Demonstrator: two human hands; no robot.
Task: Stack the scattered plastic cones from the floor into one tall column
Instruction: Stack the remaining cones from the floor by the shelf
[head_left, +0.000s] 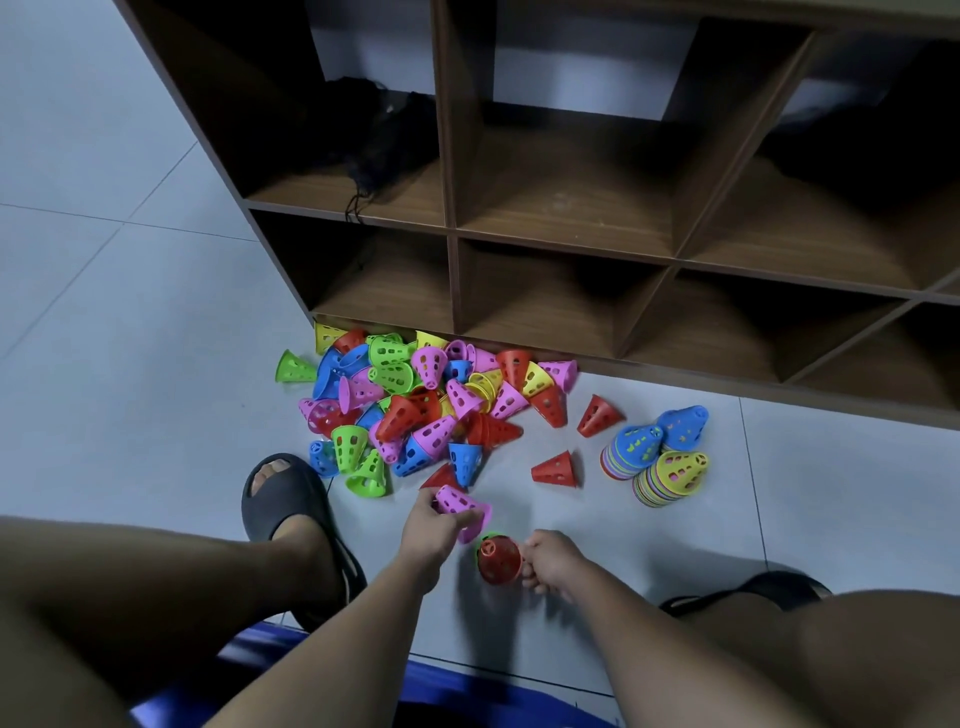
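A heap of loose perforated cones in red, pink, blue, green and yellow lies on the floor in front of the shelf. My left hand grips a pink cone just above the floor. My right hand holds a short stack topped by a red cone, with a green rim showing under it. Two red cones lie apart to the right. Three stacked columns lean on the floor at the right: two blue-topped and one yellow-topped.
A brown wooden cubby shelf stands right behind the heap, with a dark net bag in one upper compartment. My feet in black slippers flank the hands. A blue seat edge shows below.
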